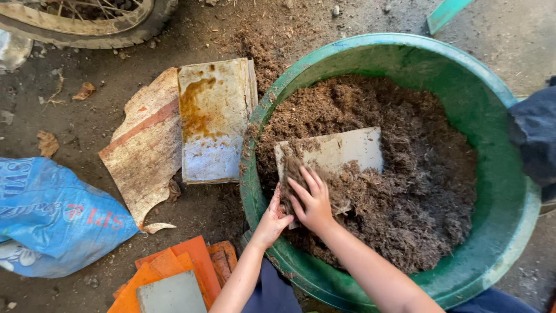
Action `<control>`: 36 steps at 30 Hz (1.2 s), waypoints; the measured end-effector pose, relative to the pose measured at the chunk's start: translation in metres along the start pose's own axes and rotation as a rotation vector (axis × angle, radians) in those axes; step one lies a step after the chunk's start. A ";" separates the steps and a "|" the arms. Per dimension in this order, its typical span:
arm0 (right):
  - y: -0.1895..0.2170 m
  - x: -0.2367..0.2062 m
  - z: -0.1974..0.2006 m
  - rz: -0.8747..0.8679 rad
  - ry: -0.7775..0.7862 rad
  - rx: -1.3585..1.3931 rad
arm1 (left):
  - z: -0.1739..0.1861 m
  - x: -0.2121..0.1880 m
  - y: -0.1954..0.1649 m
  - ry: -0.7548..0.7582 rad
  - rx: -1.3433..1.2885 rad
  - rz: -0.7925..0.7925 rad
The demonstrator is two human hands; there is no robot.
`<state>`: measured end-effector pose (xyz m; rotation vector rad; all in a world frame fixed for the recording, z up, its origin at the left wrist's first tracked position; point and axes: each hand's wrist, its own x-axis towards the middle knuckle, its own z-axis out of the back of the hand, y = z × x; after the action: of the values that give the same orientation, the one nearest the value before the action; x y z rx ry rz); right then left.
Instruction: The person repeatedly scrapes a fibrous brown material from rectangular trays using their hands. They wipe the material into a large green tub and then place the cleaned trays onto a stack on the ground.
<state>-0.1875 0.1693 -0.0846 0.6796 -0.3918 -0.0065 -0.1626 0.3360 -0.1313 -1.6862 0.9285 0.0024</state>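
Dirt floor, green tub [492,104] of loose brown fibre [417,191]. Flat board [341,150] lies on the fibre; right hand [315,203] pressed open on it, left hand [272,220] grasping its edge. Looks stiff, light, gritty; hold by edges.

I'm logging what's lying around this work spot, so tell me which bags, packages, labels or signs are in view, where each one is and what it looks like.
Printed sack: on the ground at the left edge, left of the green tub; crumpled, soft, blue with white and red printing.
No other packages, labels, signs or screens show.
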 end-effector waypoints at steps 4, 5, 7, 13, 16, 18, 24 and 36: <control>-0.023 0.070 -0.024 0.071 -0.028 0.036 | 0.004 -0.005 0.005 -0.044 0.175 0.028; -0.032 0.089 -0.024 0.042 -0.063 0.013 | 0.004 -0.006 0.006 -0.054 0.177 0.051; -0.051 0.115 -0.016 -0.160 -0.082 -0.007 | 0.005 -0.007 0.008 -0.058 0.184 0.056; -0.030 0.126 -0.003 -0.398 -0.136 -0.023 | 0.010 -0.005 0.017 -0.050 0.148 0.092; 0.012 0.108 -0.014 -0.047 -0.199 0.097 | 0.014 -0.007 0.027 -0.056 0.142 0.093; 0.012 0.107 -0.020 -0.019 -0.160 0.155 | 0.017 -0.009 0.032 -0.005 0.118 -0.047; -0.085 0.103 0.014 -0.681 -0.251 -0.017 | 0.018 -0.010 0.029 -0.080 0.188 0.140; 0.017 0.072 -0.004 -0.659 -0.011 0.155 | 0.010 -0.008 0.004 -0.107 0.018 0.224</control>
<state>-0.1211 0.1756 -0.0519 0.9373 -0.1649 -0.6102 -0.1656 0.3483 -0.1343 -1.5423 1.0281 0.2316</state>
